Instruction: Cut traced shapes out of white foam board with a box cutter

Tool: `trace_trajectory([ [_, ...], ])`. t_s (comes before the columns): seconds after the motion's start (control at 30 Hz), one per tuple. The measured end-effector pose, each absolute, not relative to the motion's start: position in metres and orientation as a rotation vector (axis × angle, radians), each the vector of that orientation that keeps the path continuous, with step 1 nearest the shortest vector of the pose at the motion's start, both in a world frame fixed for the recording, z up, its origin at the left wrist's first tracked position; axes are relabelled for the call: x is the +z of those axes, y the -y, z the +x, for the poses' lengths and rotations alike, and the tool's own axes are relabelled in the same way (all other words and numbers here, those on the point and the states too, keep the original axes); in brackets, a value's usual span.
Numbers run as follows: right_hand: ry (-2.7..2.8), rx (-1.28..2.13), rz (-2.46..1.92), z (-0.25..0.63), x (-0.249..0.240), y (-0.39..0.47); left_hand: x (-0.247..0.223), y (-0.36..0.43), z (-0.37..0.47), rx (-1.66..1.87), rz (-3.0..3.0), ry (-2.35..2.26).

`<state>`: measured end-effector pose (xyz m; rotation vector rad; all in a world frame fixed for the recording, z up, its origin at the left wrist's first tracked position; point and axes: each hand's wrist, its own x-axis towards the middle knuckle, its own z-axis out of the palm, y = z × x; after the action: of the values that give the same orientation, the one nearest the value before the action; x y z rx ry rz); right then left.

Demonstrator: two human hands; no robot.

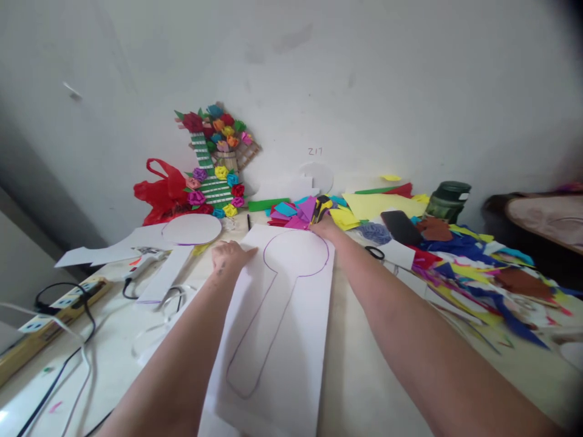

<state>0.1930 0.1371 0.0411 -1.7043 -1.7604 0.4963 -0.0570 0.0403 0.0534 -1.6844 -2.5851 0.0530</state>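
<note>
A long white board [310,340] lies in front of me, marked in purple with a circle and a long rounded handle below it. At its upper left edge is my left hand [228,257], fingers curled and thumb resting on the board. My right hand [323,227] is at the far right corner, closed around a yellow-and-black utility knife [322,207]; its blade tip is too small to make out. Just beyond lie coloured paper pieces [291,211]. A white paddle-shaped cutout [192,229] lies left of my left hand.
At left are a glue gun [148,260], a power strip [64,306] and loose cables. Paper-flower crafts [216,164] and a red plastic bag [161,189] stand by the wall. To the right are a phone [401,227], a green jar [448,201] and paper scraps [492,273].
</note>
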Motion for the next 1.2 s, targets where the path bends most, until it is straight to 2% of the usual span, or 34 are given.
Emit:
trace_trajectory([
  [0.27,1.624,0.678,-1.586,0.194,0.003,-0.144,0.039,-0.071,0.009,-0.269,-2.198,1.847],
  [0.47,1.527,0.845,-1.468,0.203,-0.004,-0.133,0.011,-0.093,0.044,-0.217,-2.488,1.804],
  [0.67,1.577,0.819,-1.395,0.208,-0.006,-0.133,-0.010,-0.095,0.043,-0.217,-2.587,1.796],
  [1.2,1.515,0.829,-1.443,0.205,-0.009,-0.135,-0.014,-0.095,0.042,-0.237,-2.571,1.774],
])
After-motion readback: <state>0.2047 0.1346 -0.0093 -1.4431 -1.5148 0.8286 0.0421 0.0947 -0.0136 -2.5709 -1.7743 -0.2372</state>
